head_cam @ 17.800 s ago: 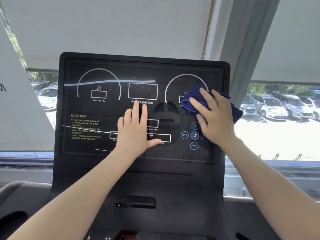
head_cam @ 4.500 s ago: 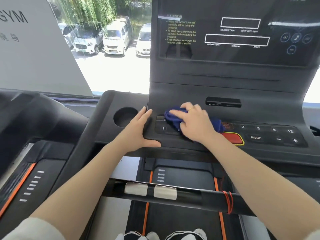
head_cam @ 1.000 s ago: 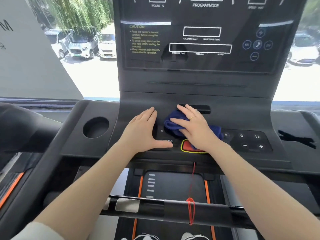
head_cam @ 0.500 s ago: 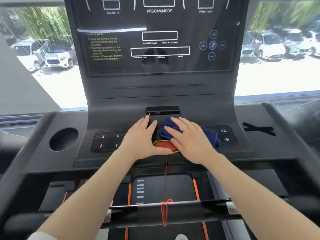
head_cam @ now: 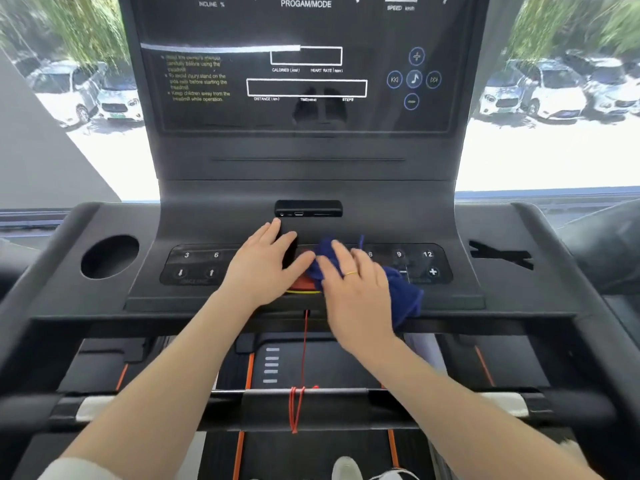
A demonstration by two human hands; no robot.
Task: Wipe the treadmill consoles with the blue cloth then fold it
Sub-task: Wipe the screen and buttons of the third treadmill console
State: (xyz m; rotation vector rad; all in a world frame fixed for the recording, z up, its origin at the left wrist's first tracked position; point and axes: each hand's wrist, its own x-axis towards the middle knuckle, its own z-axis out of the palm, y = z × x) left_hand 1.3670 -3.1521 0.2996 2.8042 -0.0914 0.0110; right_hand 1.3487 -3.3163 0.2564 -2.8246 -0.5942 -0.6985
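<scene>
The black treadmill console (head_cam: 304, 174) fills the view, its dark display above and a button panel (head_cam: 194, 265) below. A bunched blue cloth (head_cam: 403, 296) lies on the middle-right of the button panel, partly over the red stop button (head_cam: 300, 284). My right hand (head_cam: 353, 292) lies flat on the cloth with fingers straight, pressing it to the panel. My left hand (head_cam: 263, 268) rests flat on the panel just left of the cloth, fingers straight, thumb touching the cloth's edge.
A round cup holder (head_cam: 109, 256) sits at the console's left. A port block (head_cam: 308, 208) is above the hands. A red safety cord (head_cam: 299, 375) hangs down to the front handlebar (head_cam: 311, 407). Windows with parked cars flank the console.
The view has shifted slightly right. My right hand and the cloth have slid a little rightward over the button panel; my left hand stays flat beside it.
</scene>
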